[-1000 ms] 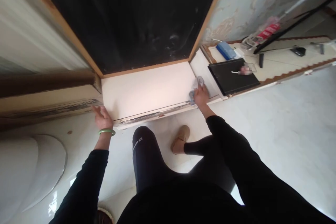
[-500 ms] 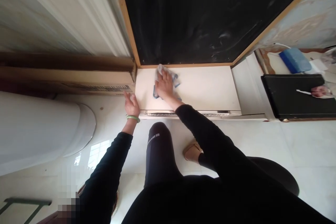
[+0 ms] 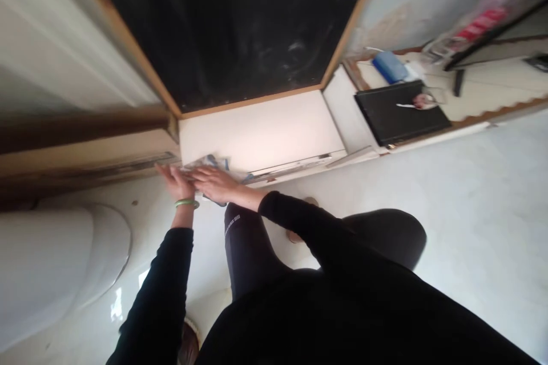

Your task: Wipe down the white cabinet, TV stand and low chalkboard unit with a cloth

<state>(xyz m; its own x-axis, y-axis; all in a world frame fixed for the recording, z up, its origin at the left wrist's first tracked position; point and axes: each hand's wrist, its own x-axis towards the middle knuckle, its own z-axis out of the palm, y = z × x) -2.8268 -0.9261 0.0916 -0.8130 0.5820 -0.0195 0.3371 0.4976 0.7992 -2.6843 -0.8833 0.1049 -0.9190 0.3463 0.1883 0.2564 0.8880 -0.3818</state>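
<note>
A white and blue cloth (image 3: pixel 223 163) is bunched under my right hand (image 3: pixel 214 183) at the front left edge of a low white cabinet (image 3: pixel 274 131). My right hand presses down on it and keeps hold of it, fingers pointing left. Right beside it is my left hand (image 3: pixel 177 182), with a green bangle on the wrist. Its fingers are apart, and it is held at the cabinet's front left corner. Blur hides whether the left hand touches the cloth.
A black chalkboard (image 3: pixel 240 28) with a wooden frame stands on the cabinet's back. On the right, a black flat case (image 3: pixel 400 114) and a blue box (image 3: pixel 389 67) lie on a lower surface. A long cardboard box (image 3: pixel 98 154) and a white rounded object (image 3: pixel 47 262) are at left.
My right hand has moved the cloth from the middle of the cabinet top forward and left to its front edge, close to my left hand. The view has turned to the right.
</note>
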